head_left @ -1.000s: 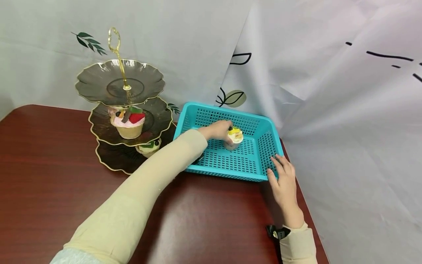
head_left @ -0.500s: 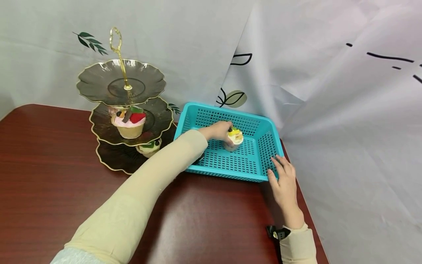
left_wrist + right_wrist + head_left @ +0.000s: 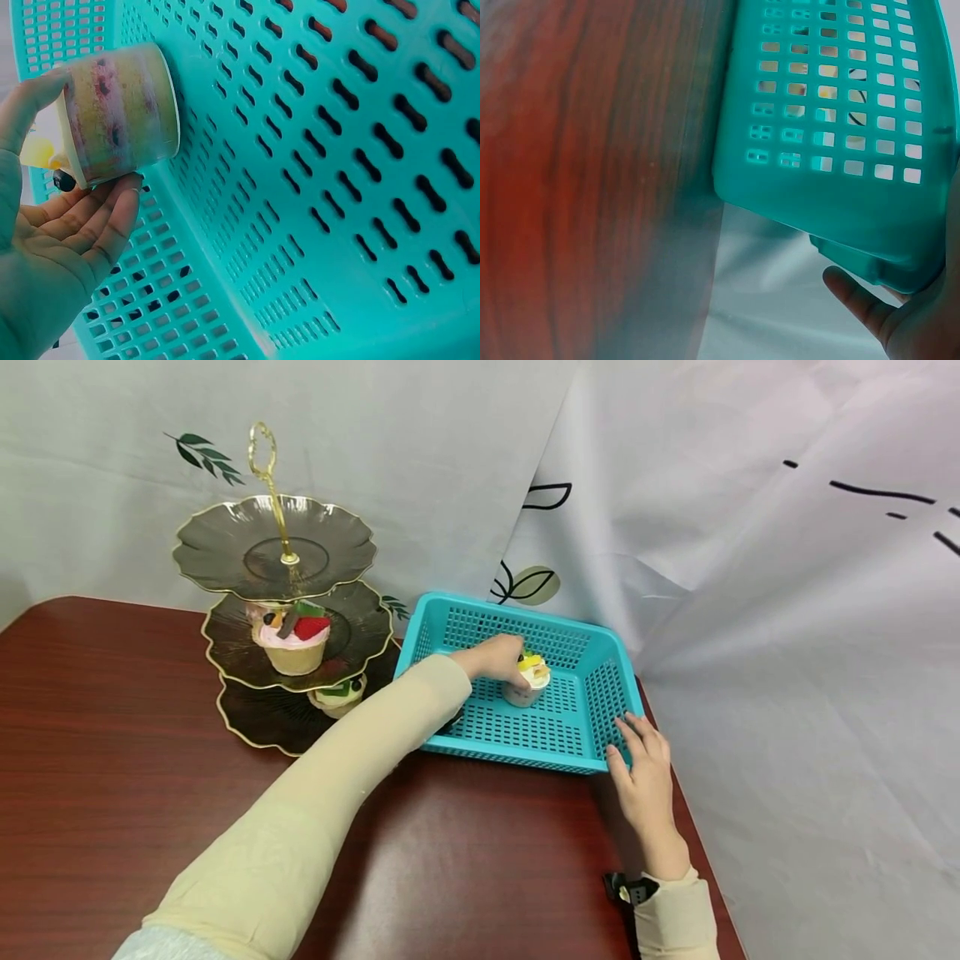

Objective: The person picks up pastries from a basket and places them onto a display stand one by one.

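Observation:
My left hand [image 3: 497, 660] reaches into the turquoise basket [image 3: 517, 754] and holds a clear dessert cup [image 3: 522, 695] between thumb and fingers. Layers of sponge and pink filling show through the cup's side in the left wrist view [image 3: 124, 112], beneath white cream, yellow fruit and a dark berry. Its base is at the basket's perforated floor; whether they touch I cannot tell. My right hand [image 3: 647, 781] rests on the basket's front right corner, fingers loosely extended over the rim and thumb apart. Some left fingers are hidden behind the cup in the head view.
Left of the basket stands a three-tier dark stand [image 3: 217, 547] with gold edges and a gold handle. A pink-topped cupcake [image 3: 296, 653] sits on its middle tier, another cupcake [image 3: 337, 695] on the lowest. The reddish-brown table [image 3: 112, 760] ends close by the basket's right side.
The dessert cup has shifted very slightly left inside the basket, still in my left hand. My right hand keeps its place at the corner.

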A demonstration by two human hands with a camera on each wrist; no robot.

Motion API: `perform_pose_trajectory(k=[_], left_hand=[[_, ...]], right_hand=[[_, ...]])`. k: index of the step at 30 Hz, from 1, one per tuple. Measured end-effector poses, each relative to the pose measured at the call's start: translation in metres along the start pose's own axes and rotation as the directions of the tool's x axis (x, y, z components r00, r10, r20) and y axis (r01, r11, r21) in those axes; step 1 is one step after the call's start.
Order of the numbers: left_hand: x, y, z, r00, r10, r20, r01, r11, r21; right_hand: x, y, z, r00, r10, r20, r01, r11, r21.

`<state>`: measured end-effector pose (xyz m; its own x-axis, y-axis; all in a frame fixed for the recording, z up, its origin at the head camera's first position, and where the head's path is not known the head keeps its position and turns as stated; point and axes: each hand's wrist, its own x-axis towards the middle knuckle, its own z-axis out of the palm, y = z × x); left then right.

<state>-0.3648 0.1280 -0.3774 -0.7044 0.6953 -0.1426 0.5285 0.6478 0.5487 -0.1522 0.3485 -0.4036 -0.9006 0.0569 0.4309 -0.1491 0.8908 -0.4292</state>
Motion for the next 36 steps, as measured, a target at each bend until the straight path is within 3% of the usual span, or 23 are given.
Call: perform_pose_trajectory(k=[16, 26, 36], left_hand=[[-0.012, 0.018, -0.003, 0.999, 0.031, -0.037, -0.032, 0.999, -0.022], [-0.027, 0.043, -0.026, 0.993, 0.085, -0.082, -0.090, 0.994, -0.055], [-0.042, 0.052, -0.042, 0.991, 0.097, -0.094, -0.098, 0.995, -0.013]], right_hand=[[0.000, -0.003, 0.001, 1.000, 0.000, 0.008, 0.000, 1.000, 0.000], [0.000, -0.003, -0.002, 1.000, 0.013, 0.008, -0.013, 1.000, 0.004], [-0.001, -0.003, -0.001, 1.000, 0.007, 0.016, -0.008, 1.000, 0.016]])
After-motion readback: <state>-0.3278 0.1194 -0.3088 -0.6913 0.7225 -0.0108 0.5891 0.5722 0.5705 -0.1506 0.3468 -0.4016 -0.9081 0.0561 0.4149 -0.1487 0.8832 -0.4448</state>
